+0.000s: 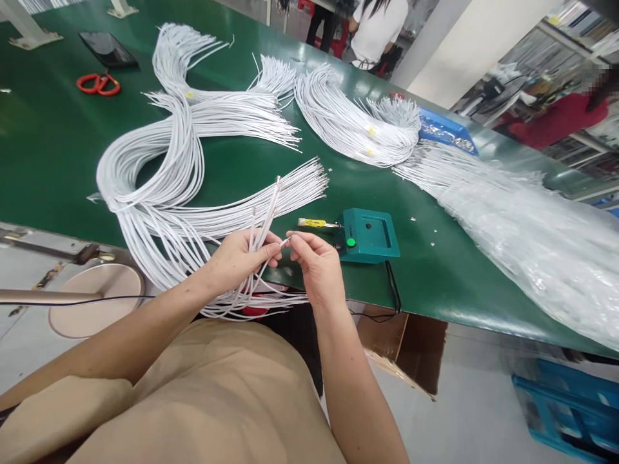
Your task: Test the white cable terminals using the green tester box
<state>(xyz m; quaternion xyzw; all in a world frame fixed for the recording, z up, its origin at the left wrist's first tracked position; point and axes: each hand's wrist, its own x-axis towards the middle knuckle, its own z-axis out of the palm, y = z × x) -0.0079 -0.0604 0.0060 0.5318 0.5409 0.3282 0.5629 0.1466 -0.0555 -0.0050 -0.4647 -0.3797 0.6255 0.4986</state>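
Holding a few white wires (265, 216) in my left hand (240, 256), their long axis running up and away over the bench (48, 142); my right hand (316, 265), just beside, pinches one wire tip (285, 241).

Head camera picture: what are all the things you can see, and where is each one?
long green work table: one, green, fills the upper picture
bundles of thin white wires: several, white, spread across the table
orange-handled scissors: one, orange, far left
flat black phone: one, black, behind the scissors
small teal box with a green button: one, teal, near table edge
clear plastic bag: one, clear, right side
blue tray: one, blue, far side
left hand: grips a few white wires
right hand: pinches a wire tip
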